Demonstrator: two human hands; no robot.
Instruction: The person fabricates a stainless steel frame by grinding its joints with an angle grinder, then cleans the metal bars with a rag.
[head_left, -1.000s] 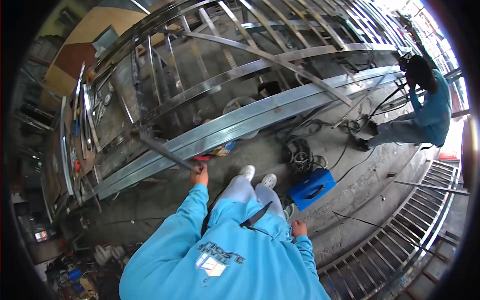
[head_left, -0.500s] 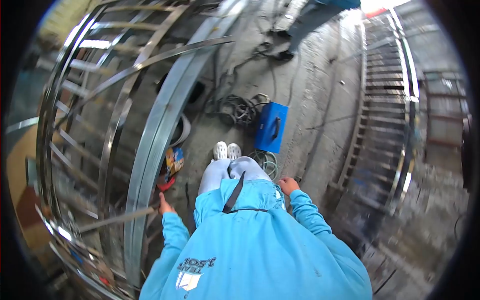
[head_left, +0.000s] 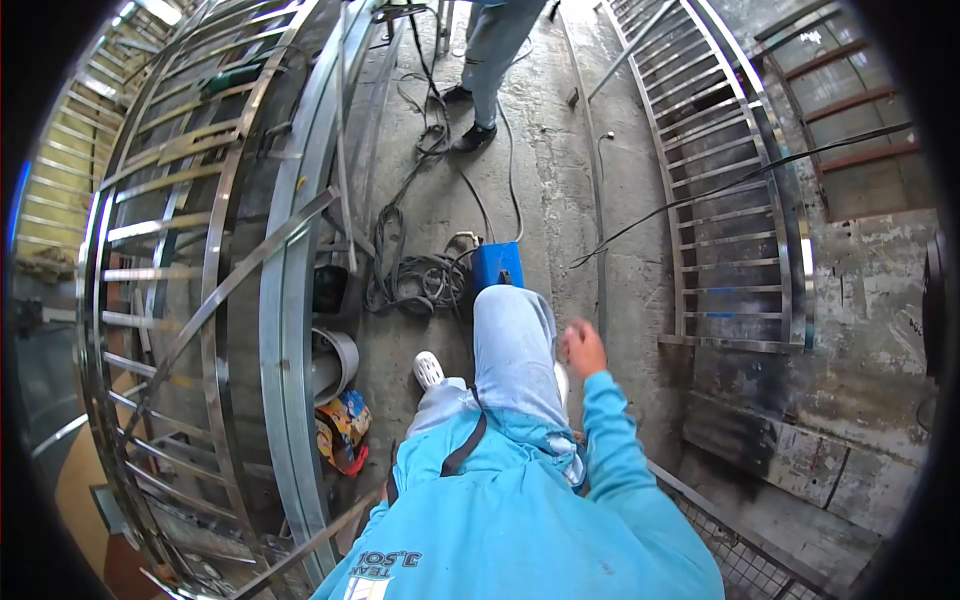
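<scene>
The right hand (head_left: 583,347), toward four o'clock, hangs just beside the raised thigh with its fingers loosely curled and nothing visible in it; blur hides whether the fingertips meet. It seems to swing free, perhaps for balance in mid-step.

Toward seven o'clock, a slim, straight metal bar (head_left: 330,530) slants up to the person's left side, crossing in front of the lower end of a long, grey, channelled metal beam (head_left: 285,330). Only a sliver of the left hand (head_left: 384,492) shows at the bar's upper end, so I cannot tell how its fingers close. The bar's slant suggests it is carried low beside the body, clear of the legs.

At nine o'clock, the beam runs lengthwise beside a curved, shiny metal grille (head_left: 211,265), probably laid so to keep the walkway passable. A flat metal strip (head_left: 265,256) lies diagonally across both.

Just above centre, toward twelve, a blue box-shaped case (head_left: 497,263) stands on the grey concrete floor (head_left: 555,180), partly hidden by the knee. Black cables (head_left: 410,280) lie heaped toward ten o'clock, likely slack left within reach of the co-worker's legs (head_left: 492,65) at twelve.
</scene>
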